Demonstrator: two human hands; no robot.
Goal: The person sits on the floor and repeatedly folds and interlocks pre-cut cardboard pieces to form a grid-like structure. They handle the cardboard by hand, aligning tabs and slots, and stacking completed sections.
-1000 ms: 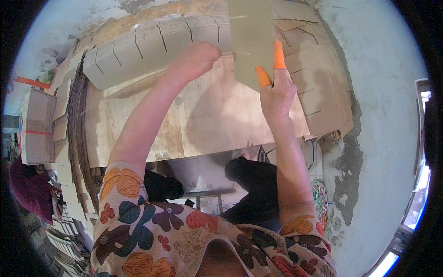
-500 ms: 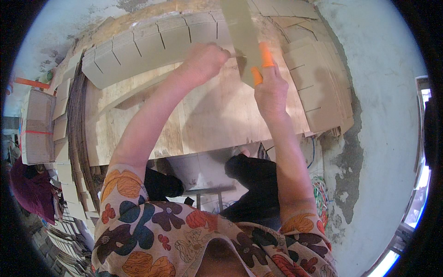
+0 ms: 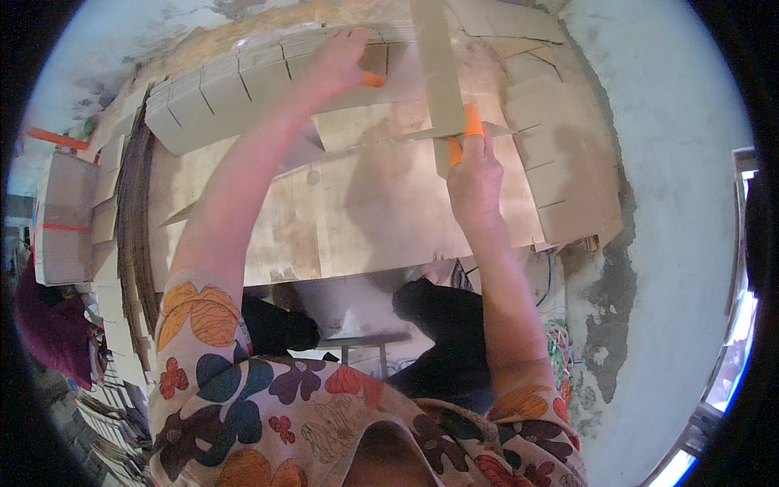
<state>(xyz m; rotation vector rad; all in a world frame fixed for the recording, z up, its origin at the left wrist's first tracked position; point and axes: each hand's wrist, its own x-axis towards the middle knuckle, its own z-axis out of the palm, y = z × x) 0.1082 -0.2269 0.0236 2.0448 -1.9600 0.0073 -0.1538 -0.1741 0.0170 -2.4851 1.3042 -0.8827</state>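
My left hand (image 3: 339, 63) reaches to a row of slotted cardboard strips (image 3: 260, 77) standing on edge at the back. Its fingers lie over the row's top edge, spread apart from the orange-covered thumb on the front side. My right hand (image 3: 477, 180), with orange covers on thumb and finger, is closed on the lower end of a long cardboard strip (image 3: 438, 73). This strip points away from me, its far end at the picture's top. Across it runs a second narrow cardboard strip (image 3: 369, 144), reaching left under my left forearm; how the two join cannot be made out.
Beneath is a light wooden board (image 3: 324, 219). Flat slotted cardboard sheets (image 3: 560, 162) are piled at the right against a wall (image 3: 673, 187). Dark-edged stacked cardboard (image 3: 134, 203) borders the left, beside a bundle with a red strap (image 3: 65, 235). Dark-clothed legs (image 3: 442, 325) are below the board.
My left hand has moved back and left to the standing row, its thumb and fingers now spread. The strip in my right hand has shifted slightly right and nearer, now crossing the second strip.
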